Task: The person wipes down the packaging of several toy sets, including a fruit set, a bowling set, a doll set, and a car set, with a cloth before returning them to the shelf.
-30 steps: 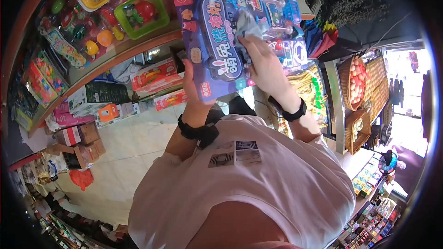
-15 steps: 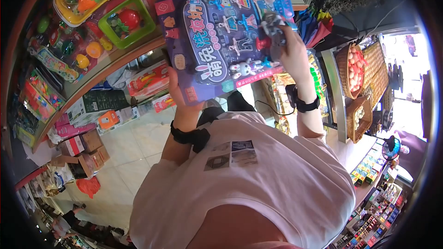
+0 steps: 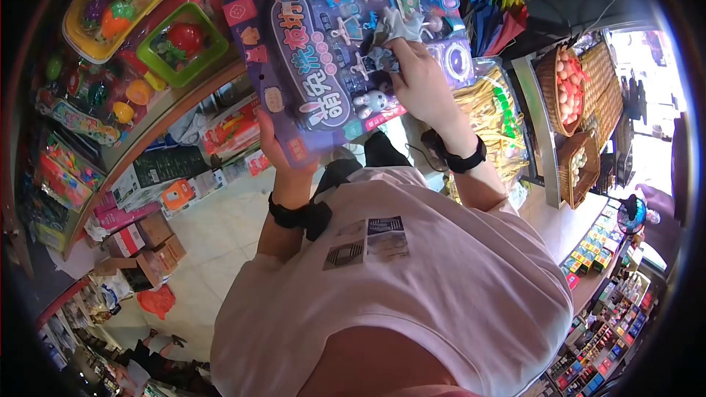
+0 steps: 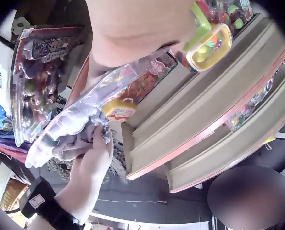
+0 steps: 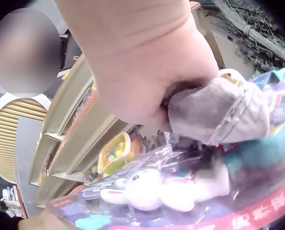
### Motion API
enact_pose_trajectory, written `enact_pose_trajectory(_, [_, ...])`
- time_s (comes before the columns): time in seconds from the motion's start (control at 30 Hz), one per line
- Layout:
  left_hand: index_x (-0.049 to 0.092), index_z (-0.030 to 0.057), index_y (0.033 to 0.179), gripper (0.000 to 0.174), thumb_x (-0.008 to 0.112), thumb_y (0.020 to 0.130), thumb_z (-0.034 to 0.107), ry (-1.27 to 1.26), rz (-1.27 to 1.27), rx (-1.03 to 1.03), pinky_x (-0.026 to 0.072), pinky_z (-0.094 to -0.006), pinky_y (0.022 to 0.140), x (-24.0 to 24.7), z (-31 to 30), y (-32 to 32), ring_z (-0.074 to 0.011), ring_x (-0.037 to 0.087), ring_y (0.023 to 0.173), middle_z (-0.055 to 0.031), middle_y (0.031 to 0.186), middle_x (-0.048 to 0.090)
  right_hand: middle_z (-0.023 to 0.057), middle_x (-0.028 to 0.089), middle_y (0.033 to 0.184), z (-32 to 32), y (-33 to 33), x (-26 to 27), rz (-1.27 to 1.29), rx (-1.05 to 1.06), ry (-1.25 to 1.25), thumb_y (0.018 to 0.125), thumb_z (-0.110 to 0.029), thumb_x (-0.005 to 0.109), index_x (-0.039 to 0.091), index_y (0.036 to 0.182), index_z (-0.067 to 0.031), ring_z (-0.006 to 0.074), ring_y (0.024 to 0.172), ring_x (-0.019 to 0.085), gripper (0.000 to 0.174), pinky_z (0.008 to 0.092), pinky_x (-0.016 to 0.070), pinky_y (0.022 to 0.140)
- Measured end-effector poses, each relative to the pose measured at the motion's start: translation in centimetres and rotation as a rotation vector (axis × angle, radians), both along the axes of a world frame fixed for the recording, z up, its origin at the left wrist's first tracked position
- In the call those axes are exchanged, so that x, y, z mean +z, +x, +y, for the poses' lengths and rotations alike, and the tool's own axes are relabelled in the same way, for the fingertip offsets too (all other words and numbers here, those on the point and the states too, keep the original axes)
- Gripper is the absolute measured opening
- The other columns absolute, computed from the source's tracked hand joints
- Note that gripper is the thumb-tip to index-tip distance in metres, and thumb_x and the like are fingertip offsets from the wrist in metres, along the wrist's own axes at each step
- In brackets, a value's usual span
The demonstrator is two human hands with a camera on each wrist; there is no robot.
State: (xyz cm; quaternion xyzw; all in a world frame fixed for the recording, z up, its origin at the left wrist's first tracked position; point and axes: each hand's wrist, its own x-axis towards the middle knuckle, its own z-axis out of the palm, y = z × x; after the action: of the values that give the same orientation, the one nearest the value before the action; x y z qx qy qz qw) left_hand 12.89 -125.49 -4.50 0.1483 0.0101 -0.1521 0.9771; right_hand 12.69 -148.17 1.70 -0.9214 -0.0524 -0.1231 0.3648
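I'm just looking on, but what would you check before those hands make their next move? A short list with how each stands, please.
1. Toy pack supported: ok, the left hand grips it at a near corner.
2. Grey cloth secure: ok, the right hand holds it bunched.
3. Cloth over the pack's printed front: ok, though how firmly it presses, I cannot tell.
4. Whole front in sight: not ok, cloth and right hand cover part of it.
5. Plastic cover free of dust: cannot tell, glare and blur hide that.
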Motion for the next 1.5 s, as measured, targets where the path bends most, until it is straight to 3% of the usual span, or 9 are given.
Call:
enact_pose_trajectory(0.07, [0.036,0.0071,0.139,0.062,0.043,0.094,0.049,0.005,-0.009,0.005,0.0351,-0.0473,0.103,0.0,0.0,0.0,-0.03,0.047,0.121,-0.0113,0.136,0.046,0.0234,0.06,0.092,0.7,-0.2,0.9,0.061,0.045,0.222,0.084,-0.004,0.057,0.05,0.11,-0.0014,0.0416,0.088,0.058,0.027,0.0396,0.0452,0.075])
enact_pose_trajectory(0.2, [0.035,0.007,0.139,0.061,0.042,0.095,0.048,-0.05,-0.037,-0.021,0.0347,-0.0477,0.103,-0.1,0.0,0.1,-0.0305,0.047,0.121,-0.0121,0.137,0.046,0.0205,0.062,0.094,0.0,0.7,0.9,0.05,-0.151,0.246,0.088,-0.007,0.055,0.05,0.115,-0.0028,0.0349,0.087,0.062,0.028,0.0362,0.0453,0.076])
enact_pose_trajectory(0.3, [0.034,0.0071,0.14,0.061,0.042,0.095,0.047,-0.007,-0.041,-0.007,0.0351,-0.0475,0.103,-0.1,0.1,0.1,-0.0303,0.047,0.121,-0.0124,0.137,0.046,0.0264,0.058,0.112,-1.4,2.5,1.5,-0.152,-0.201,0.155,0.084,-0.005,0.056,0.049,0.118,-0.0021,0.0423,0.111,0.051,0.035,0.0437,0.0429,0.089])
enact_pose_trajectory(0.43, [0.032,0.0086,0.141,0.061,0.04,0.095,0.049,-0.037,-0.046,-0.026,0.0372,-0.0469,0.102,0.2,0.0,-0.2,-0.029,0.047,0.121,-0.0114,0.136,0.045,0.0247,0.051,0.125,-0.1,4.3,-2.8,-0.188,-0.084,-0.219,0.086,-0.019,0.06,0.047,0.125,-0.0001,0.0419,0.12,0.045,0.045,0.0443,0.0372,0.102])
enact_pose_trajectory(0.8, [0.033,0.0074,0.141,0.06,0.04,0.096,0.046,-0.059,-0.07,-0.021,0.0327,-0.0483,0.105,-0.1,-0.5,-0.2,-0.0309,0.044,0.125,-0.0125,0.14,0.043,0.0194,0.047,0.131,1.4,2.9,-1.4,-0.16,0.132,-0.115,0.07,0.005,0.061,0.046,0.127,-0.0046,0.0385,0.118,0.046,0.06,0.0423,0.0391,0.1])
enact_pose_trajectory(0.93, [0.033,0.0081,0.142,0.06,0.041,0.096,0.046,-0.073,-0.034,-0.022,0.0312,-0.0491,0.106,-0.7,-0.3,-0.2,-0.0313,0.043,0.126,-0.0129,0.141,0.042,0.0158,0.059,0.112,-0.8,3.4,-0.2,-0.098,0.383,0.06,0.063,0.012,0.054,0.058,0.109,-0.0031,0.0347,0.107,0.055,0.049,0.0407,0.0443,0.093])
enact_pose_trajectory(1.17, [0.032,0.0093,0.142,0.06,0.041,0.095,0.047,-0.076,-0.026,-0.03,0.0308,-0.049,0.107,-1.1,-0.1,-0.3,-0.0312,0.041,0.127,-0.0121,0.141,0.041,0.0176,0.06,0.115,-7.7,8.0,1.0,-0.064,-0.078,-0.191,0.068,0.007,0.053,0.057,0.116,-0.0055,0.0379,0.1,0.059,0.05,0.0412,0.0477,0.086])
enact_pose_trajectory(1.3, [0.032,0.0095,0.142,0.06,0.041,0.096,0.046,-0.05,-0.069,-0.026,0.0311,-0.0489,0.106,0.0,-0.5,-0.5,-0.0311,0.041,0.127,-0.0116,0.142,0.04,0.0216,0.057,0.119,-7.9,8.6,-3.2,-0.042,-0.041,-0.311,0.071,0.002,0.056,0.043,0.131,-0.0034,0.0391,0.107,0.055,0.062,0.0427,0.0452,0.09])
enact_pose_trajectory(1.5, [0.031,0.0096,0.142,0.06,0.041,0.096,0.046,-0.032,-0.081,-0.002,0.0323,-0.0486,0.105,0.3,-0.7,-1.0,-0.0304,0.042,0.126,-0.0112,0.142,0.04,0.0197,0.052,0.128,-6.9,7.5,-2.8,-0.03,-0.069,-0.299,0.07,0.004,0.056,0.045,0.129,0.0004,0.0366,0.11,0.054,0.059,0.0408,0.0463,0.092])
